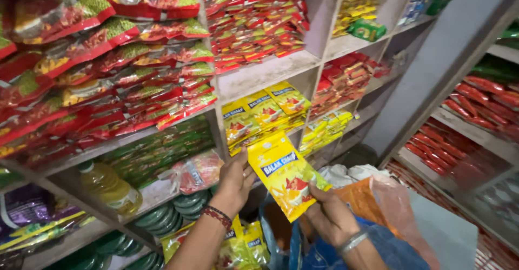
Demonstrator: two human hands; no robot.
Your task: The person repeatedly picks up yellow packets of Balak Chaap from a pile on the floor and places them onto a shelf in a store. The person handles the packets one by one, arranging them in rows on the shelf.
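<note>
Two hands [235, 180] [330, 216] on one yellow packet [284, 175]

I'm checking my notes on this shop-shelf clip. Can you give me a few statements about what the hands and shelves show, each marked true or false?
1. Both hands hold one yellow packet. True: the left hand grips its upper left edge, the right hand its lower end.
2. The packet held is green. False: it is yellow with a blue band and a red picture.
3. A stack of matching yellow packets lies on the shelf just above the hands. True.
4. The bottle of yellow oil stands upright. False: it lies tilted on a lower shelf at the left.
5. The left wrist is bare. False: it wears a dark red wristband.
</note>
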